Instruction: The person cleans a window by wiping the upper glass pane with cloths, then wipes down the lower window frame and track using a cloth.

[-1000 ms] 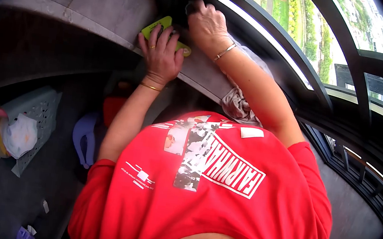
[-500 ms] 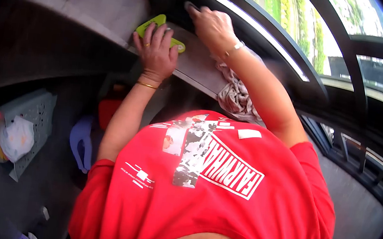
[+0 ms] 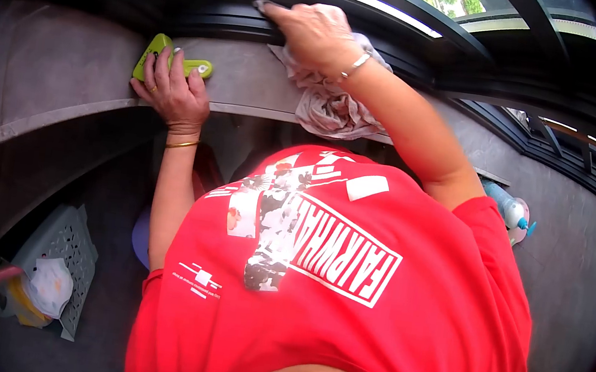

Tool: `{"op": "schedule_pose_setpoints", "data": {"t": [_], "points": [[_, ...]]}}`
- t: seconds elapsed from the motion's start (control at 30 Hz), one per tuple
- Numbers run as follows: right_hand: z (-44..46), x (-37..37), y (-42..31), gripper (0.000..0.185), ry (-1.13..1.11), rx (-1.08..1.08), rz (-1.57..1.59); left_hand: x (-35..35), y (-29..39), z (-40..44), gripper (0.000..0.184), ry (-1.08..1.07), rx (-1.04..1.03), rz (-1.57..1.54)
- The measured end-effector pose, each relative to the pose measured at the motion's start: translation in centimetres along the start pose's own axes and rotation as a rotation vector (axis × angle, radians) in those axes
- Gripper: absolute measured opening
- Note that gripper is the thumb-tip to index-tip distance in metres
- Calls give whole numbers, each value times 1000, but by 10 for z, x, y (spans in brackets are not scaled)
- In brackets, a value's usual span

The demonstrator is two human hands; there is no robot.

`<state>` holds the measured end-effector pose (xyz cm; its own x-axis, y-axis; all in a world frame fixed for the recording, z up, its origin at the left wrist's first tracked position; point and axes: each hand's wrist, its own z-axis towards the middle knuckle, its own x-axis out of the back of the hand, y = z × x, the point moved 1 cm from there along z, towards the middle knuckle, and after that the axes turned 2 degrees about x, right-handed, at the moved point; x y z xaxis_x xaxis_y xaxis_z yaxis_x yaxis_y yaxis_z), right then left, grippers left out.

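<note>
My left hand [image 3: 177,93] lies over a lime-green plastic tool [image 3: 158,44] on the grey ledge, its fingers stretched out across the top. The tool is angular, with a round-ended arm [image 3: 199,68] that points right. My right hand [image 3: 320,36] is closed at the dark window frame, knuckles up. A small dark piece with a pale edge [image 3: 262,7] sticks out past its fingertips; I cannot make out what it is. Below that hand a crumpled greyish-pink cloth [image 3: 337,113] lies on the ledge, partly hidden by the wrist and forearm.
The grey ledge [image 3: 246,90] runs along the black window frame [image 3: 217,24]. Down on the left stands a grey perforated basket [image 3: 78,252] with a white bag [image 3: 50,286]. A blue-capped bottle [image 3: 507,206] shows beside my right upper arm.
The view has shifted, showing more ledge and the bottle on the right. My left hand stays on the lime-green tool; my right hand remains closed by the window frame.
</note>
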<state>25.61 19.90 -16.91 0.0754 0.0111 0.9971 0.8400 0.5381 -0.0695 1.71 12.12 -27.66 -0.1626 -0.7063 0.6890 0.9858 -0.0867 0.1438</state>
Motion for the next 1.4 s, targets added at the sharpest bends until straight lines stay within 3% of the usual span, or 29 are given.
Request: {"op": "schedule_pose_setpoints", "data": {"t": [0.07,0.2,0.43,0.93,1.17,1.3,1.4], "points": [[-23,-2,20,50,24,0,-84,0,-4,-3,39,6,5,7],[-68,0,61,47,20,-67,-161,0,-11,-7,39,4,10,2],[-104,-28,101,30,411,26,-109,0,-17,-13,39,-26,19,34],[-22,-7,24,55,46,-24,211,14,-15,-7,38,-49,41,19],[39,-2,-20,33,93,55,208,12,-1,0,37,-30,41,21],[64,1,-37,33,84,39,406,12,10,6,37,-26,39,8],[85,4,-49,32,52,53,342,10,17,10,37,-28,43,3]]}}
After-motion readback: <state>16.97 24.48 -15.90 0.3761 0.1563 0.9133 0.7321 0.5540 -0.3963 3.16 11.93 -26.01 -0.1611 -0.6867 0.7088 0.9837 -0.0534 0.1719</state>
